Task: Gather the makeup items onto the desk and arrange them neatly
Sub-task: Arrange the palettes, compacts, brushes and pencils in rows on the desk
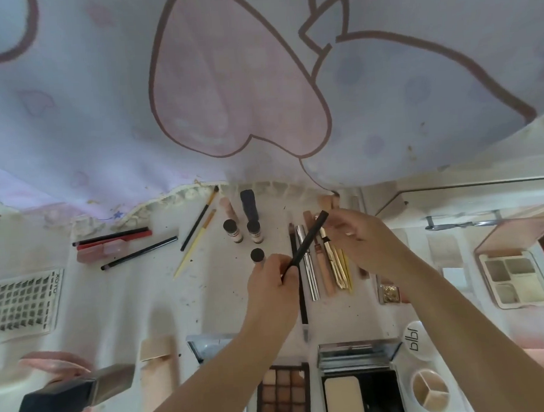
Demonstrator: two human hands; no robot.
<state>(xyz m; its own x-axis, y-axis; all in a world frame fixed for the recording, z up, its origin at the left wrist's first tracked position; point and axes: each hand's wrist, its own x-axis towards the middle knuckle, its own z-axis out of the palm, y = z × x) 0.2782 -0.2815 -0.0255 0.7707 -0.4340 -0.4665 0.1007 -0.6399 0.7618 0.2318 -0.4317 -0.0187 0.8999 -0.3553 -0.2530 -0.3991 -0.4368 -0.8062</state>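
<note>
A slim black makeup pencil [308, 240] slants above the white desk [149, 296]. My left hand [274, 288] grips its lower end, and my right hand [358, 238] pinches its upper end. Under the pencil lies a neat row of pens and sticks [320, 269]: black, silver, peach and gold. Three small black-capped bottles [243, 234] stand just left of the row, with a taller dark tube [249, 204] behind them.
A lash tray [18, 302] lies far left, red and black pencils [116, 239] and thin brushes [199, 229] at the back. Open palettes [283, 393] and compacts [360, 394] line the front edge. A foundation bottle [72, 396] sits front left, an eyeshadow quad [514, 278] right. A curtain hangs behind.
</note>
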